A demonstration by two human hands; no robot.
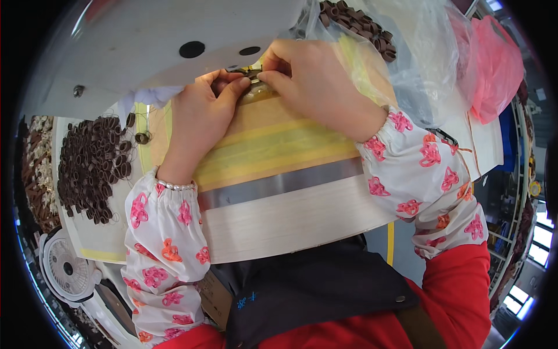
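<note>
My left hand (200, 113) and my right hand (317, 84) meet under the white body of a sewing machine (139, 52). Between their fingertips is a small dark brown loop (251, 74), pinched from both sides by thumbs and fingers. Most of it is hidden by the fingers, and the needle area is too small to make out. Both wrists hover over the work surface, which is covered with yellow and tan tape (267, 139).
To the left lies a heap of dark brown loops (96, 166) with loose threads. More brown loops (357, 26) sit at the back right by clear plastic (415, 64) and a pink bag (494, 67). A white fan (67, 267) stands at lower left.
</note>
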